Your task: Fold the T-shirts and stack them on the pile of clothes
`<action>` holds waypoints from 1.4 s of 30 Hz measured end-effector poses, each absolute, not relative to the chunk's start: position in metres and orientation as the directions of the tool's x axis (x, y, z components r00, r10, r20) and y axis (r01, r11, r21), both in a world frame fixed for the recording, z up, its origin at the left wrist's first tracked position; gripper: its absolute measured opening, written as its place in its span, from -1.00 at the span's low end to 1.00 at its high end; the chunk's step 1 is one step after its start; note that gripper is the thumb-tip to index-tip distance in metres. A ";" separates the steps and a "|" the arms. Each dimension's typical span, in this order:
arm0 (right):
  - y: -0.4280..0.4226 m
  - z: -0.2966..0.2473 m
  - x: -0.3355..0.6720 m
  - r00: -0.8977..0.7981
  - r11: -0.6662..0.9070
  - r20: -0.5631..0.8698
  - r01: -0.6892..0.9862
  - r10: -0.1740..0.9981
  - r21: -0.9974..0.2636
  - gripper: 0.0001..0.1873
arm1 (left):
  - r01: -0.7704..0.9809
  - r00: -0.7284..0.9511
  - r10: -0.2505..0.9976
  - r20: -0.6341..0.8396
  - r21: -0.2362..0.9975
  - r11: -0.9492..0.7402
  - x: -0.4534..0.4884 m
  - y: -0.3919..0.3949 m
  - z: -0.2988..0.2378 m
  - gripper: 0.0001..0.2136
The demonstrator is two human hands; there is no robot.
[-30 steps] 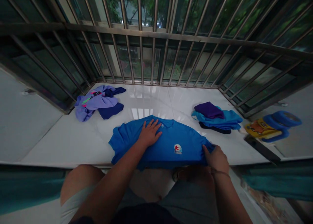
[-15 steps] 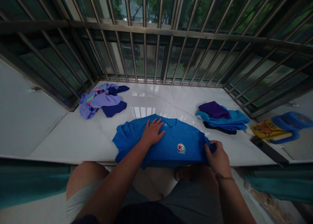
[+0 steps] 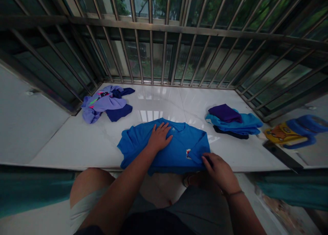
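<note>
A bright blue polo shirt [image 3: 179, 149] lies flat on the white ledge [image 3: 77, 146], its hem hanging over the front edge. My left hand [image 3: 160, 137] rests open and flat on the shirt just below the collar. My right hand [image 3: 220, 171] pinches the shirt's right sleeve, which is folded inward so that it partly covers the small round chest logo [image 3: 188, 153].
A crumpled pile of lilac and navy clothes [image 3: 106, 103] lies at the back left. A folded stack of purple, turquoise and dark clothes [image 3: 233, 122] sits at the right. Metal window bars [image 3: 164, 40] fence the ledge. A yellow and blue toy [image 3: 289, 132] lies far right.
My right hand has pulled the shirt's right sleeve inward over the chest, partly covering the logo. My left hand has stayed pressed near the collar.
</note>
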State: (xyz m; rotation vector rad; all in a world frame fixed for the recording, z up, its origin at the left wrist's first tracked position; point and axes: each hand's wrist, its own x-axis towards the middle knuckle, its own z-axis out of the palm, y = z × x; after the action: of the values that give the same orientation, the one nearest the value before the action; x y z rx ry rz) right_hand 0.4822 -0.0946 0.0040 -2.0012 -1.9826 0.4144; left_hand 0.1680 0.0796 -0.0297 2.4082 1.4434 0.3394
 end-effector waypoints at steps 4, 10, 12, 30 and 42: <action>-0.098 0.015 0.470 -0.050 0.005 -0.100 0.912 0.994 -0.410 -0.57 | 0.809 0.465 0.884 0.044 0.385 -0.444 0.168 0.080 -0.029 -0.45; -0.101 0.015 0.453 -0.130 0.080 -0.068 0.868 0.989 -0.490 -0.61 | 0.809 0.458 0.888 0.048 0.392 -0.439 0.168 0.078 -0.026 -0.45; -0.099 0.012 0.449 -0.156 0.113 -0.042 0.852 0.987 -0.511 -0.61 | 0.808 0.459 0.887 0.050 0.390 -0.441 0.168 0.078 -0.027 -0.46; -0.063 -0.015 0.396 -0.256 0.318 0.195 0.839 0.947 -0.442 -0.77 | 0.810 0.446 0.892 0.077 0.390 -0.438 0.168 0.078 -0.030 -0.48; -0.049 -0.022 0.422 -0.040 0.175 0.356 0.918 0.934 -0.355 -0.50 | 0.800 0.447 0.892 0.073 0.414 -0.435 0.168 0.078 -0.029 -0.48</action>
State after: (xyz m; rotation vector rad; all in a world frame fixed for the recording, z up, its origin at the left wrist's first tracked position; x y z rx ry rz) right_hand 0.4223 -0.0486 -0.0217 -1.7397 -1.9528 0.0392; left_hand 0.1682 0.0785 -0.0288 2.3827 1.4450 0.4049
